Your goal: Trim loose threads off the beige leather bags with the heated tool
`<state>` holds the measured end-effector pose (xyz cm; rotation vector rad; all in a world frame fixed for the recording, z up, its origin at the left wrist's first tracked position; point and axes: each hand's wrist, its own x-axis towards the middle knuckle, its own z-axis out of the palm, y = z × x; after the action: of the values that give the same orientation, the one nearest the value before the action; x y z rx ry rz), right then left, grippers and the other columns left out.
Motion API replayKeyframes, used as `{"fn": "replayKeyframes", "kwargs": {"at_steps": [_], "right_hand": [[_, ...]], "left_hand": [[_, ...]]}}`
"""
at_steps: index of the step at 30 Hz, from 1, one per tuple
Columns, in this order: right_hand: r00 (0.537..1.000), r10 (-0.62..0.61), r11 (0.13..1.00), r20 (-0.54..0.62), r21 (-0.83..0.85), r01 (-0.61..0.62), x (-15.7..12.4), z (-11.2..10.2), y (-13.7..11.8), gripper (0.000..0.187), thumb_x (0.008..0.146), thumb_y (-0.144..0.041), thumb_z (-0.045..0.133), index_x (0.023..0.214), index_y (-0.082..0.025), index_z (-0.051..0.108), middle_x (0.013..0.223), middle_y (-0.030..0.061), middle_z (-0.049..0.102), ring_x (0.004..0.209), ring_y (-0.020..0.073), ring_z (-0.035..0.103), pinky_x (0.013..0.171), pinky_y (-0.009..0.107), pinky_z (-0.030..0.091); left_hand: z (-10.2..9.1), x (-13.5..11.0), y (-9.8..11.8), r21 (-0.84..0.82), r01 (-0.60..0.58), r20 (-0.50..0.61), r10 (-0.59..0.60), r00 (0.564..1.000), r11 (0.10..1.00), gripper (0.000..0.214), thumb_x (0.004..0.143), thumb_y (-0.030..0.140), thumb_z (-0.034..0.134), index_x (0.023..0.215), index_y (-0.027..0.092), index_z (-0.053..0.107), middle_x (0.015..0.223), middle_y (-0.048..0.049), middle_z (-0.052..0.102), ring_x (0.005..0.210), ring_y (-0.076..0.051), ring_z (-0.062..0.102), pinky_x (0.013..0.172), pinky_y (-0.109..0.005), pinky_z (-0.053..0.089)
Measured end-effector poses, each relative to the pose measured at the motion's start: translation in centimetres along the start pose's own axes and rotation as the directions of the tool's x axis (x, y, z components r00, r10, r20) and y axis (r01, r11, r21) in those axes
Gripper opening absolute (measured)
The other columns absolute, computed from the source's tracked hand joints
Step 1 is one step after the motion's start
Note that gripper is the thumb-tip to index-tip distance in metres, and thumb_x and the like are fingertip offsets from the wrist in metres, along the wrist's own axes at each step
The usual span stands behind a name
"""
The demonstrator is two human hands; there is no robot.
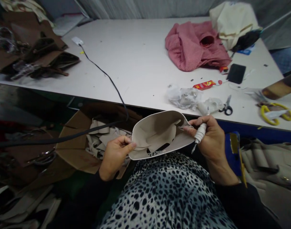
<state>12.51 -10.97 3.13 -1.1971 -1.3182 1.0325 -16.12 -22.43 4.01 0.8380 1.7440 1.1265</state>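
Observation:
A beige, leather-like bag piece (157, 130) is held above my lap, its mouth gaping up toward me, with a dark slot-like gap through its lower side. My left hand (115, 156) pinches its left edge between thumb and fingers. At the right corner, my right hand (211, 140) grips the rim with thumb and forefinger. Lying across that same hand is a slim pointed tool (201, 133) with a white wrapped handle, its dark metal tip pointing down; its exact kind is unclear. Several fingers of the right hand are curled out of sight.
A white table (126, 63) stretches ahead, bearing pink cloth (190, 47), small black scissors (228, 106), yellow-handled scissors (275, 113) and brown bags (40, 54). A black cable (107, 76) hangs over its edge. Below left stands a cardboard box (74, 140) with beige pieces; beige bags (269, 165) lie right.

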Motion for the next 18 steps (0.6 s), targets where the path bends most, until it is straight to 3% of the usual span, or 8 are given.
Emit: {"fn": "replayKeyframes", "kwargs": {"at_steps": [4, 7, 9, 12, 15, 17, 18], "right_hand": [[0.999, -0.041, 0.999, 0.002, -0.002, 0.041, 0.2, 0.3, 0.4, 0.041, 0.069, -0.031, 0.096, 0.086, -0.022, 0.059, 0.089, 0.0006, 0.076, 0.077, 0.0167, 0.071, 0.069, 0.027, 0.057], [0.998, -0.055, 0.998, 0.007, -0.009, 0.055, 0.7, 0.4, 0.4, 0.04, 0.07, -0.032, 0.094, 0.085, -0.022, 0.058, 0.09, 0.0003, 0.076, 0.077, 0.0169, 0.071, 0.07, 0.029, 0.058], [0.998, -0.064, 0.998, 0.0, -0.02, 0.064, 0.9, 0.6, 0.4, 0.04, 0.071, -0.034, 0.094, 0.085, -0.023, 0.058, 0.089, 0.0003, 0.076, 0.075, 0.0169, 0.07, 0.069, 0.029, 0.058], [0.997, -0.08, 0.996, -0.013, -0.034, 0.079, 0.8, 0.7, 0.2, 0.041, 0.071, -0.035, 0.094, 0.084, -0.023, 0.057, 0.088, 0.0005, 0.076, 0.075, 0.0174, 0.071, 0.069, 0.03, 0.058], [0.995, -0.095, 0.995, -0.025, -0.045, 0.094, 0.6, 0.8, -0.2, 0.04, 0.072, -0.036, 0.093, 0.083, -0.024, 0.056, 0.089, 0.0008, 0.075, 0.077, 0.0182, 0.072, 0.07, 0.032, 0.06], [0.995, -0.099, 0.995, -0.026, -0.027, 0.099, 0.4, 0.8, -0.4, 0.039, 0.074, -0.033, 0.092, 0.083, -0.023, 0.055, 0.089, 0.0009, 0.076, 0.078, 0.0182, 0.072, 0.071, 0.032, 0.059], [0.995, -0.096, 0.995, -0.022, -0.01, 0.096, 0.3, 0.8, -0.5, 0.038, 0.074, -0.032, 0.092, 0.083, -0.023, 0.055, 0.09, 0.0008, 0.076, 0.078, 0.0181, 0.072, 0.071, 0.031, 0.059]], "left_hand": [[-1.1, -0.2, 0.3, 0.183, 0.0, 0.087, -0.016, 0.996, 0.983, 0.028, 0.071, 0.04, 0.081, 0.067, 0.016, 0.067, 0.061, 0.0009, 0.062, 0.058, -0.012, 0.054, 0.055, -0.022, 0.041], [-1.8, -0.3, 1.7, 0.399, -0.109, 0.23, 0.016, 0.973, 0.91, 0.029, 0.079, 0.041, 0.074, 0.065, 0.017, 0.07, 0.057, 0.0001, 0.062, 0.055, -0.013, 0.052, 0.053, -0.023, 0.039], [-2.2, -0.1, 2.5, 0.471, -0.189, 0.354, 0.012, 0.935, 0.862, 0.032, 0.086, 0.041, 0.068, 0.065, 0.018, 0.071, 0.059, -0.0014, 0.066, 0.057, -0.015, 0.057, 0.055, -0.023, 0.04], [-2.7, 0.5, 3.6, 0.517, -0.274, 0.542, -0.062, 0.838, 0.811, 0.038, 0.094, 0.041, 0.06, 0.066, 0.019, 0.071, 0.063, -0.0022, 0.069, 0.061, -0.016, 0.063, 0.057, -0.022, 0.042], [-3.2, 1.4, 5.1, 0.562, -0.383, 0.659, -0.117, 0.743, 0.733, 0.044, 0.095, 0.045, 0.061, 0.061, 0.019, 0.068, 0.056, -0.0003, 0.063, 0.053, -0.013, 0.056, 0.052, -0.022, 0.036], [-3.2, 2.1, 6.5, 0.552, -0.439, 0.692, -0.096, 0.715, 0.709, 0.046, 0.092, 0.045, 0.065, 0.054, 0.019, 0.065, 0.05, 0.0007, 0.055, 0.048, -0.012, 0.048, 0.05, -0.023, 0.032], [-3.0, 2.6, 7.3, 0.529, -0.454, 0.687, -0.046, 0.726, 0.717, 0.046, 0.09, 0.045, 0.068, 0.053, 0.019, 0.064, 0.049, 0.0007, 0.054, 0.048, -0.012, 0.047, 0.05, -0.023, 0.033]]}}
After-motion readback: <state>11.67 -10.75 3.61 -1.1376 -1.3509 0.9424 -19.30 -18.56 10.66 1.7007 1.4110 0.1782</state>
